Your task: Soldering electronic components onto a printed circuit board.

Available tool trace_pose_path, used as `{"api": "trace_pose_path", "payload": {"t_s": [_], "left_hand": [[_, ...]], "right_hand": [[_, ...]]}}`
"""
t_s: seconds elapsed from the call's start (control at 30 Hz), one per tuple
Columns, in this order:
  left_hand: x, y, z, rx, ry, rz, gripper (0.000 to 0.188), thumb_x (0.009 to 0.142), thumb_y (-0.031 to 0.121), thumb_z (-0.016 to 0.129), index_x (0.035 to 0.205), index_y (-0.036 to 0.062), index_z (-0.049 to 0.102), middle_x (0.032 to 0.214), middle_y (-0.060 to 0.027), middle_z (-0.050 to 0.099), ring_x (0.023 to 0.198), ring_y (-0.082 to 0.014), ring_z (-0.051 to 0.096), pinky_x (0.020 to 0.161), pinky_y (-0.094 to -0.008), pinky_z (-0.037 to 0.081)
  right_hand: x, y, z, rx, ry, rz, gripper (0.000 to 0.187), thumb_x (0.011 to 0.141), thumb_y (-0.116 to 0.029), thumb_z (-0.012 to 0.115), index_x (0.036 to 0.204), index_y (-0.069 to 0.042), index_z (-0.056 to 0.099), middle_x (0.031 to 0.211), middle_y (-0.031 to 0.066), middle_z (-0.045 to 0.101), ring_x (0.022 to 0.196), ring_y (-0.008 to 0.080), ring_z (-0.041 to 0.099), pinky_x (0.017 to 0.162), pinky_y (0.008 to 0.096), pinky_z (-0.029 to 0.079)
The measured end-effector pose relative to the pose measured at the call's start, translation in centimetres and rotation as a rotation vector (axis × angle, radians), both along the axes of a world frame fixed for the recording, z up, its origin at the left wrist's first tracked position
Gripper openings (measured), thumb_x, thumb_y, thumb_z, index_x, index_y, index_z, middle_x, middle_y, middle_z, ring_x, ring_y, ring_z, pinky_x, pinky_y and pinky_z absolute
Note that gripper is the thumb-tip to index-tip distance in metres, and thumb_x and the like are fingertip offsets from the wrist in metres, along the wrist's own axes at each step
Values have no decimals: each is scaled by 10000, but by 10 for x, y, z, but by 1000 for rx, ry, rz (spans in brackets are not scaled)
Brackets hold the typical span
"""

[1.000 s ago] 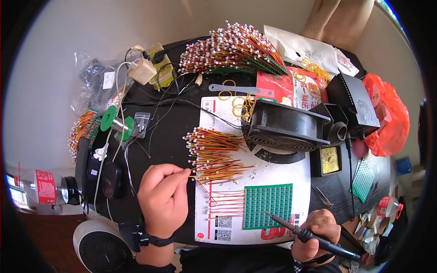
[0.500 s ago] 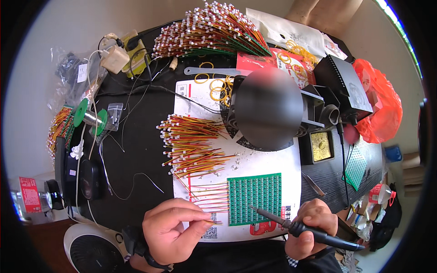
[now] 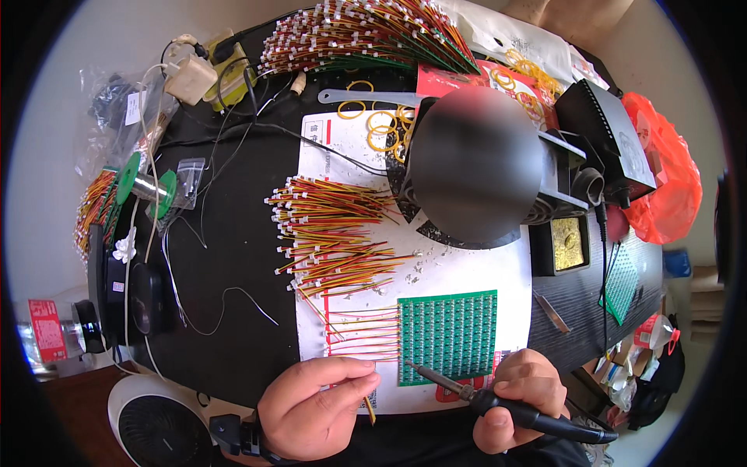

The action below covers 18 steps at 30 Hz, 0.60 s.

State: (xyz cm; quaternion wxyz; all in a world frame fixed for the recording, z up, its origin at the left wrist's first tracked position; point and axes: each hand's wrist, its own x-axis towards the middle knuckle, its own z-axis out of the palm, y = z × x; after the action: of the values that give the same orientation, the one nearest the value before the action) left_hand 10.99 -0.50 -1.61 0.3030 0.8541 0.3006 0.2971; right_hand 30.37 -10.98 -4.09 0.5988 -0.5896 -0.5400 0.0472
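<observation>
My left hand (image 3: 315,409) is closed in a pinch beside the lower left of a green circuit board (image 3: 447,331). A thin cable lead (image 3: 370,411) sticks out below its fingertips, its end pointing down. My right hand (image 3: 520,397) grips a black soldering iron (image 3: 537,420). The iron's tip is at the lower left edge of the board; I cannot tell whether it touches. Several red, yellow and black leads (image 3: 362,331) run leftward from the board's left edge. Above them, loose leads with white connectors (image 3: 334,226) are piled on a white sheet (image 3: 498,268).
A round dark object (image 3: 475,167), blurred, stands behind the board. At right are a black soldering station (image 3: 607,144), a yellow tip-cleaning pad (image 3: 568,243) and tweezers (image 3: 551,313). A solder spool (image 3: 146,187) is at left. Wired boards (image 3: 373,39) are heaped at the back.
The iron's tip has moved left, from over the board to its left edge. My left fingers have turned, so the lead's end now points down. The whole view has shifted slightly.
</observation>
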Motion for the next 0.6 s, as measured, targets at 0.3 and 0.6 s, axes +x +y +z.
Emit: {"api": "trace_pose_path", "payload": {"t_s": [0.3, 0.6], "left_hand": [[-3, 6, -26, 227, 42, -248, 229, 741, 4, 727, 967, 33, 748, 843, -71, 678, 680, -215, 661, 580, -313, 543], [-1, 5, -31, 286, 80, -215, 222, 774, 20, 718, 995, 5, 735, 877, -80, 678, 735, -210, 666, 616, -307, 552]], "right_hand": [[-2, 2, -5, 34, 37, -22, 269, 816, -237, 708, 844, -18, 554, 599, 52, 512, 486, 128, 459, 464, 258, 357], [4, 0, -6, -16, -4, 30, 276, 789, -231, 739, 858, -21, 574, 602, 49, 536, 492, 127, 480, 469, 262, 380]]}}
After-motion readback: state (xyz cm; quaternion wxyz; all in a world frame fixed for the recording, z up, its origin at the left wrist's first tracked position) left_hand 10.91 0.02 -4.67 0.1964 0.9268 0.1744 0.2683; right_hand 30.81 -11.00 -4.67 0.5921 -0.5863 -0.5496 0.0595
